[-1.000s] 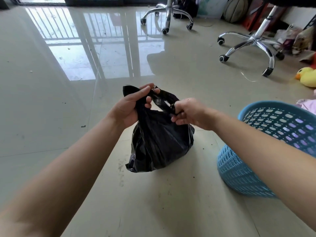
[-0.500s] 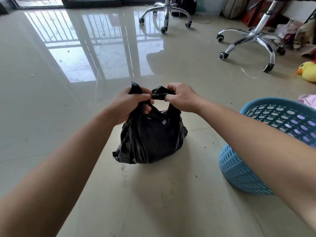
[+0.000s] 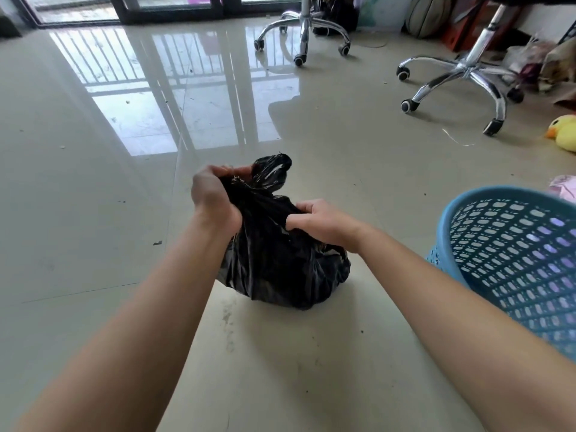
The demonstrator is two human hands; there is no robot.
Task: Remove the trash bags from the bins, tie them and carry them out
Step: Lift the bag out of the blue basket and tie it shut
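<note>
Your left hand (image 3: 215, 198) grips the black trash bag's (image 3: 280, 266) bunched top while your right hand (image 3: 321, 224) pinches its other handle. The bag sits on the tiled floor (image 3: 93, 213), just beside the blue bin (image 3: 511, 260).

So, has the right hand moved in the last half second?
Yes: the right hand dropped nearer the camera, judged against the blue basket rim.

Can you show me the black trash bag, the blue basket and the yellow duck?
black trash bag (image 3: 280, 269), head view, on its bulging lower side.
blue basket (image 3: 514, 260), head view, on its holed inner wall.
yellow duck (image 3: 565, 135), head view, on its yellow body.
</note>
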